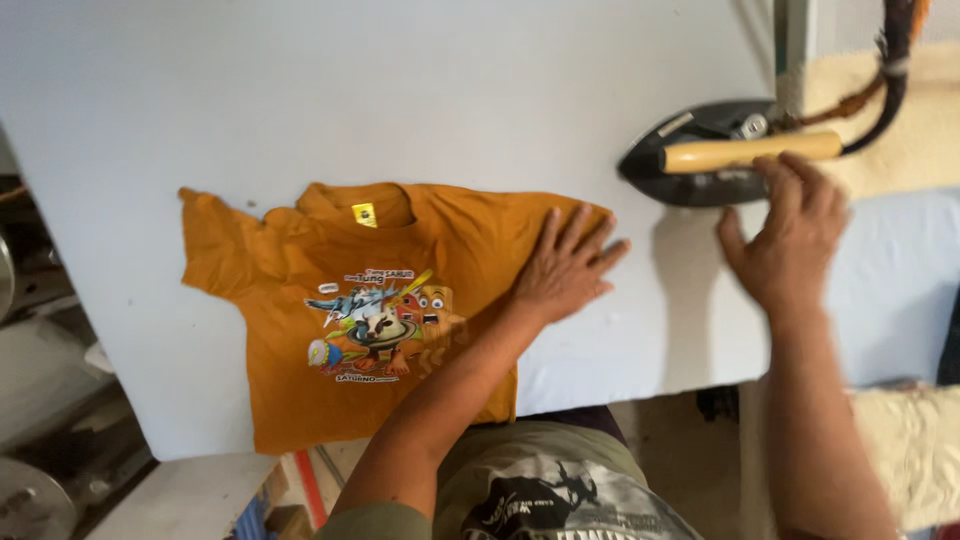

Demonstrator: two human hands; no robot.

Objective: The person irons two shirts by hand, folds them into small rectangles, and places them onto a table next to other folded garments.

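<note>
1. orange cotton t-shirt with a cartoon print [400, 300] lies face up on the white padded ironing board [400, 90]; soft, light, likely to crease and slide, best pinned flat.
2. left hand [565, 265] rests spread on its sleeve.
3. right hand [790, 235], open, touches the black iron with a wooden handle [720, 150], probably heavy.
4. cluttered workshop around.

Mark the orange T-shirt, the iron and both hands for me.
orange T-shirt [290, 330]: head view, plain fabric left of the print.
iron [745, 150]: head view, its wooden handle.
left hand [565, 270]: head view, back of the hand, flat on the shirt.
right hand [790, 240]: head view, back of the hand.
</note>
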